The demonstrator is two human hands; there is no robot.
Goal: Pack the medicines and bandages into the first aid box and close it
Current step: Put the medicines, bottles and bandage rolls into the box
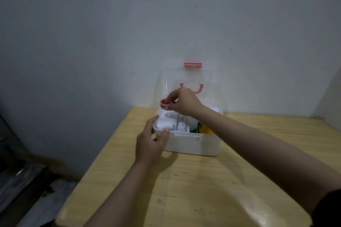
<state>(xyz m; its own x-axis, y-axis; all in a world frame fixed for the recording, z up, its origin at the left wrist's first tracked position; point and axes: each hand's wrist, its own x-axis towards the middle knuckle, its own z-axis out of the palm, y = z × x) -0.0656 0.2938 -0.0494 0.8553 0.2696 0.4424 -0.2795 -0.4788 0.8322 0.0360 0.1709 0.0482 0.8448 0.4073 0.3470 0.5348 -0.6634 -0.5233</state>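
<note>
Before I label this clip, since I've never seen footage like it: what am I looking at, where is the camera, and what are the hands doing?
There is no machine here; a person works with bare hands, filmed by one camera worn on their head, looking down. On a wooden table stands a white first aid box with its clear lid raised. The left hand grips the box's near left corner. The right hand reaches across and pinches a small red-capped item in its fingers above the box's far left corner. White, green and yellow packs already lie inside.

No legible text or labels anywhere
</note>
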